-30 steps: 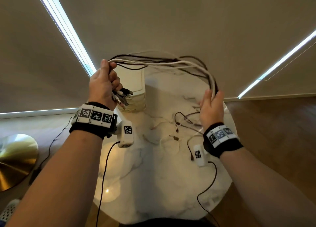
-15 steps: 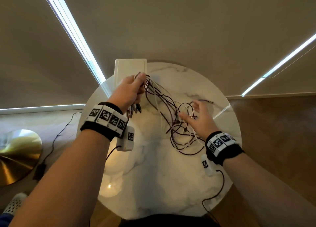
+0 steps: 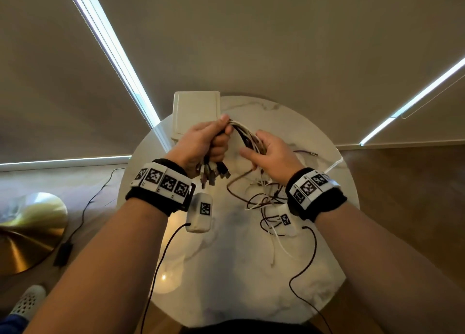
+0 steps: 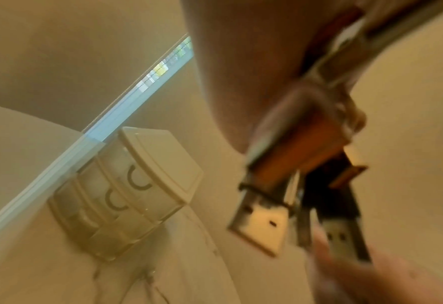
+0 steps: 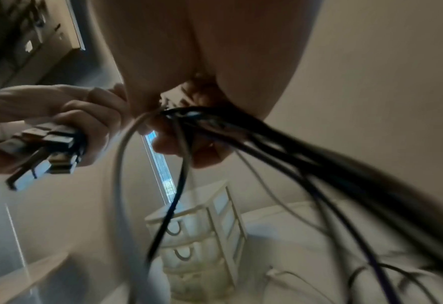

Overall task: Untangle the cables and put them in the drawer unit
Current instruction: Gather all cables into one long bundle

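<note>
A bundle of black and white cables (image 3: 245,134) arches between my two hands above the round marble table (image 3: 226,283). My left hand (image 3: 214,139) grips the bundle near its USB plugs (image 3: 214,173), which hang below the fist; they show close up as the plugs (image 4: 262,222). My right hand (image 3: 266,152) holds the same cables (image 5: 215,121) a little to the right, fingers curled round them. Loose cable ends (image 3: 266,207) trail onto the table under my right wrist. The cream drawer unit (image 3: 196,114) stands at the table's far edge, its drawers (image 4: 116,205) closed.
A brass lamp base (image 3: 27,230) and a thin black cord (image 3: 88,205) lie on the floor to the left. One stray cable end (image 3: 305,153) rests on the table's right side. Walls with blinds sit close behind the table.
Both hands came down from high above the table. My right hand, reaching over the loose cables half a second ago, now holds the bundle close beside my left hand.
</note>
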Demonstrator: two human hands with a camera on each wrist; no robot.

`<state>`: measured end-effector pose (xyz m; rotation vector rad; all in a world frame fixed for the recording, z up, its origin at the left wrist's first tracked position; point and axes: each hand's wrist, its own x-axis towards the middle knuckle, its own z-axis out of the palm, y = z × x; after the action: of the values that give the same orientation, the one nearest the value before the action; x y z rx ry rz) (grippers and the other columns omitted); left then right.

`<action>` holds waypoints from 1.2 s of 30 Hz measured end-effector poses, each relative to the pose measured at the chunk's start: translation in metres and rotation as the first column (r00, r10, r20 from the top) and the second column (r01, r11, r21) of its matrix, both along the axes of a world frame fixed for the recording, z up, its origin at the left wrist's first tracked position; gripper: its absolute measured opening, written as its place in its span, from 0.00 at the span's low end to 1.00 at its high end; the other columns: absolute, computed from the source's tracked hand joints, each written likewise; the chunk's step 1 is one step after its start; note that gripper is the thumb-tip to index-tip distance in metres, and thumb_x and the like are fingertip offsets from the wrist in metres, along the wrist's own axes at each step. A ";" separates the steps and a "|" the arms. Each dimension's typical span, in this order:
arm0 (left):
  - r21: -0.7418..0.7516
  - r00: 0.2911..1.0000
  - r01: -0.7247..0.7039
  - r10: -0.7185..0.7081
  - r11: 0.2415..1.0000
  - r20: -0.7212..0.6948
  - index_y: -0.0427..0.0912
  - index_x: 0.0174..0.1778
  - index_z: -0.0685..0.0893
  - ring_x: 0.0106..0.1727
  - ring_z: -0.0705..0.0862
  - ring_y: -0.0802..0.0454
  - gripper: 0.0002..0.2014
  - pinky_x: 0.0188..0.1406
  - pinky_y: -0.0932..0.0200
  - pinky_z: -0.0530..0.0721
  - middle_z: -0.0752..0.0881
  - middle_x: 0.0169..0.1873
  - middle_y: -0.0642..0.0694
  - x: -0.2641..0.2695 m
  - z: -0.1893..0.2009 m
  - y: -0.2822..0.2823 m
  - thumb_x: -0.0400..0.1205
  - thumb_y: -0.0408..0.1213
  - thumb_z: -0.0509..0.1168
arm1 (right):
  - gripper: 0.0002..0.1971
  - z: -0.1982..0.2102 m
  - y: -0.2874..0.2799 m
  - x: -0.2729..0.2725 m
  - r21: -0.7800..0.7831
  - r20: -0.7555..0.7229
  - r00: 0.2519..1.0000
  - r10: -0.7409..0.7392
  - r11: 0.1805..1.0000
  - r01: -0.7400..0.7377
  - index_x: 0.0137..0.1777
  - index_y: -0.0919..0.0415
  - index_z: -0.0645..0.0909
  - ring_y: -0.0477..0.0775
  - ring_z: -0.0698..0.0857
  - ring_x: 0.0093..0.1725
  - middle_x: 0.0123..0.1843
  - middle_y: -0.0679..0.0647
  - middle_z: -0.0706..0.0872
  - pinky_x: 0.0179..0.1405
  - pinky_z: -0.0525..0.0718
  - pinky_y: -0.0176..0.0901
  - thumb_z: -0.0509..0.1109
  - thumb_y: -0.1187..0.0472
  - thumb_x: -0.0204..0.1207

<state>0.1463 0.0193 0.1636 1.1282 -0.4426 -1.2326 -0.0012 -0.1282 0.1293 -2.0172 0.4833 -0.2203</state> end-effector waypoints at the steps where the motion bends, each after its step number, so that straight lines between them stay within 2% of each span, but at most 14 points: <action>1: -0.017 0.995 -0.092 0.091 0.996 -0.044 0.44 0.43 0.79 0.22 0.64 0.59 0.18 0.20 0.66 0.65 0.66 0.25 0.55 0.002 -0.005 0.002 0.94 0.49 0.55 | 0.06 -0.004 -0.001 -0.004 -0.031 -0.041 0.999 0.033 0.999 -0.034 0.47 0.48 0.81 0.48 0.85 0.32 0.36 0.50 0.87 0.35 0.85 0.42 0.75 0.50 0.82; 3: -0.054 0.952 -0.278 0.267 0.959 -0.150 0.45 0.43 0.80 0.22 0.64 0.60 0.17 0.20 0.67 0.65 0.67 0.26 0.55 0.010 -0.016 0.008 0.93 0.50 0.58 | 0.08 -0.015 -0.005 -0.016 -0.055 -0.138 0.989 0.058 0.996 -0.066 0.49 0.55 0.81 0.55 0.88 0.32 0.35 0.54 0.88 0.39 0.87 0.54 0.72 0.50 0.83; 7: -0.050 0.894 -0.426 0.411 0.904 -0.179 0.47 0.43 0.80 0.24 0.65 0.61 0.13 0.22 0.67 0.70 0.68 0.29 0.54 0.023 -0.032 0.019 0.90 0.49 0.65 | 0.15 -0.032 -0.005 -0.040 0.066 -0.143 0.990 0.007 0.998 0.003 0.50 0.58 0.80 0.50 0.82 0.28 0.31 0.52 0.83 0.37 0.82 0.56 0.69 0.44 0.85; 11: 0.097 0.873 -0.478 0.484 0.873 -0.060 0.45 0.58 0.83 0.26 0.69 0.61 0.10 0.24 0.66 0.75 0.84 0.45 0.47 0.013 -0.042 0.017 0.87 0.45 0.70 | 0.25 -0.020 0.006 -0.041 0.152 -0.080 0.994 -0.069 0.985 0.081 0.51 0.50 0.85 0.43 0.72 0.26 0.29 0.45 0.74 0.29 0.74 0.41 0.58 0.30 0.82; 16: 0.205 0.835 -0.509 0.538 0.836 -0.120 0.46 0.56 0.82 0.25 0.73 0.60 0.13 0.24 0.64 0.79 0.89 0.62 0.34 0.008 -0.053 0.003 0.87 0.53 0.67 | 0.23 -0.016 0.012 -0.040 0.136 -0.056 0.996 -0.068 0.988 0.075 0.46 0.57 0.83 0.45 0.69 0.25 0.26 0.45 0.71 0.28 0.70 0.42 0.56 0.41 0.90; 21: 0.190 0.834 -0.341 0.390 0.920 -0.391 0.46 0.53 0.79 0.22 0.72 0.62 0.18 0.19 0.71 0.76 0.87 0.40 0.40 -0.001 -0.050 -0.010 0.88 0.59 0.61 | 0.19 -0.020 0.030 -0.040 0.201 -0.143 0.986 0.088 0.978 -0.058 0.48 0.57 0.81 0.38 0.71 0.22 0.29 0.44 0.75 0.25 0.69 0.32 0.54 0.48 0.92; 23: 0.174 0.878 -0.180 0.238 0.968 -0.415 0.36 0.67 0.84 0.19 0.68 0.64 0.37 0.18 0.74 0.72 0.77 0.28 0.50 -0.007 -0.050 -0.013 0.81 0.69 0.60 | 0.19 -0.020 0.037 -0.045 0.131 -0.202 0.971 0.131 0.986 -0.106 0.47 0.55 0.81 0.38 0.71 0.21 0.29 0.45 0.74 0.26 0.69 0.33 0.54 0.48 0.92; 25: 0.137 0.925 -0.068 0.114 0.988 -0.362 0.27 0.76 0.79 0.18 0.68 0.64 0.50 0.18 0.75 0.69 0.70 0.23 0.55 -0.010 -0.051 -0.014 0.75 0.71 0.63 | 0.19 -0.020 0.043 -0.048 0.049 -0.250 0.952 0.175 0.985 -0.168 0.44 0.53 0.81 0.39 0.71 0.23 0.28 0.45 0.74 0.28 0.72 0.39 0.55 0.47 0.91; 27: 0.094 0.962 -0.062 0.085 0.994 -0.258 0.24 0.77 0.76 0.20 0.70 0.63 0.42 0.19 0.74 0.69 0.76 0.25 0.57 -0.012 -0.053 -0.013 0.79 0.58 0.72 | 0.20 -0.019 0.045 -0.050 -0.035 -0.282 0.941 0.189 0.978 -0.207 0.43 0.53 0.81 0.40 0.73 0.24 0.27 0.45 0.75 0.31 0.74 0.42 0.56 0.46 0.91; 29: 0.154 0.990 -0.098 0.112 0.983 -0.080 0.29 0.67 0.84 0.23 0.69 0.62 0.25 0.20 0.70 0.68 0.80 0.28 0.55 -0.013 -0.054 -0.012 0.82 0.46 0.75 | 0.20 -0.018 0.044 -0.053 -0.083 -0.299 0.933 0.198 0.969 -0.233 0.42 0.54 0.82 0.41 0.75 0.26 0.24 0.44 0.76 0.32 0.73 0.41 0.58 0.46 0.90; 31: 0.252 0.993 -0.116 0.120 0.961 -0.003 0.40 0.47 0.89 0.25 0.71 0.56 0.11 0.23 0.64 0.70 0.74 0.27 0.51 -0.013 -0.053 -0.010 0.81 0.45 0.78 | 0.19 -0.017 0.044 -0.055 -0.107 -0.320 0.923 0.213 0.960 -0.258 0.42 0.53 0.83 0.41 0.76 0.27 0.23 0.40 0.78 0.32 0.73 0.41 0.59 0.45 0.89; 32: 0.283 0.990 -0.127 0.137 0.951 -0.016 0.42 0.44 0.88 0.27 0.74 0.54 0.10 0.26 0.61 0.74 0.76 0.28 0.49 -0.014 -0.052 -0.009 0.80 0.44 0.79 | 0.19 -0.018 0.044 -0.056 -0.097 -0.320 0.923 0.212 0.962 -0.255 0.42 0.53 0.83 0.41 0.76 0.26 0.23 0.39 0.78 0.32 0.73 0.42 0.59 0.45 0.89; 34: 0.251 0.972 -0.169 0.204 0.953 -0.118 0.38 0.55 0.87 0.40 0.85 0.47 0.13 0.41 0.51 0.86 0.89 0.41 0.42 -0.019 -0.048 -0.011 0.81 0.42 0.77 | 0.20 -0.017 0.043 -0.057 -0.048 -0.301 0.935 0.187 0.976 -0.210 0.40 0.54 0.83 0.42 0.73 0.24 0.21 0.42 0.74 0.32 0.73 0.46 0.59 0.45 0.89; 36: 0.202 0.949 -0.162 0.209 0.966 -0.234 0.33 0.72 0.80 0.58 0.91 0.41 0.23 0.60 0.40 0.89 0.91 0.61 0.37 -0.023 -0.045 -0.012 0.85 0.42 0.72 | 0.21 -0.015 0.041 -0.057 -0.012 -0.287 0.944 0.161 0.985 -0.171 0.39 0.56 0.82 0.43 0.71 0.23 0.21 0.44 0.71 0.31 0.73 0.46 0.60 0.46 0.89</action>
<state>0.1234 0.0076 0.1190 1.1179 -0.0282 -1.2469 -0.0581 -0.0874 0.1145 -2.1238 0.4867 0.1697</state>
